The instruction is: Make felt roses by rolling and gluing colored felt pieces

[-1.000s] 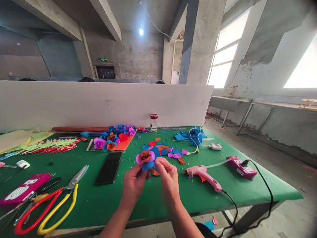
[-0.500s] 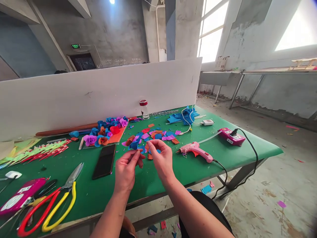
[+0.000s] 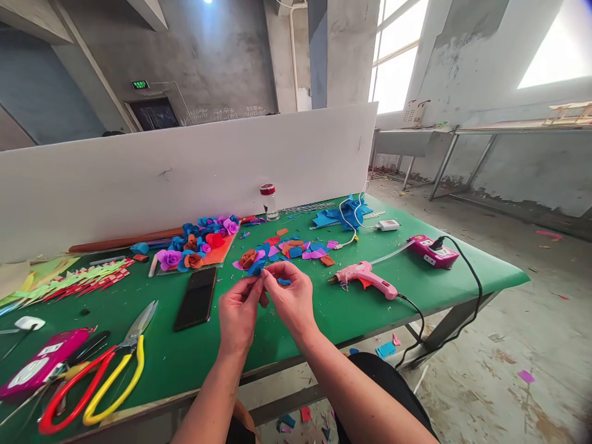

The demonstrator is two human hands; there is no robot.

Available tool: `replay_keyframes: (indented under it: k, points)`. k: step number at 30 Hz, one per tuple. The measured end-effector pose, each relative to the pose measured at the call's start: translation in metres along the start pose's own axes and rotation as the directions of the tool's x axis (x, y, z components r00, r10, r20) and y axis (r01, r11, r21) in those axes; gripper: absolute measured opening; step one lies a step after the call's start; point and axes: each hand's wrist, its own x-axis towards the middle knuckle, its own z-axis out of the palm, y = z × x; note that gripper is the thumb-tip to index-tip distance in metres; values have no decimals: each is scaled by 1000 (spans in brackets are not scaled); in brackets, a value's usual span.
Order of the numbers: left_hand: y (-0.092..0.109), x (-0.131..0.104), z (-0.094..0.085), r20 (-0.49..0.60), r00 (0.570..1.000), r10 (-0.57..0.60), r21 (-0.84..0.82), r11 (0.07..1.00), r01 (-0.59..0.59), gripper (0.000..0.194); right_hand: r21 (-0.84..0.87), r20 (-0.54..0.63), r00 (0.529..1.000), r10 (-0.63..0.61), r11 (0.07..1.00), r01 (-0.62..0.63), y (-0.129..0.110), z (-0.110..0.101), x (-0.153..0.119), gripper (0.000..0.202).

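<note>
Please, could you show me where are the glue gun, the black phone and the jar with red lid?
Glue gun (image 3: 383, 287), head view: on its pink handle.
Black phone (image 3: 196, 298), head view: middle of its dark face.
Jar (image 3: 271, 208), head view: on its clear side, below the red lid.

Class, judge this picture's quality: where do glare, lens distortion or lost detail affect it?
Head view: the window is blown out to white; the wide lens appears to stretch the scissors near the left edge; detail where the fingers meet is too small to read.
</note>
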Motion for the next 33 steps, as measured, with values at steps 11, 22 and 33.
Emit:
replay_keyframes:
  k: [11, 22, 33]
  points:
    - [0, 0, 2, 6, 1000, 14, -9, 1000, -14, 29, -71, -26, 997, -72, 995, 70, 6, 2, 1, 17]
    - [8, -3, 4, -33, 999, -12, -58, 998, 10, 27, -128, -15, 988, -153, 980, 150, 12, 3, 1, 11]
    - [-1, -3, 0, -30, 997, 66, 173, 983, -60, 21, 24, 91, 996, -25, 999, 22, 5, -1, 6, 25]
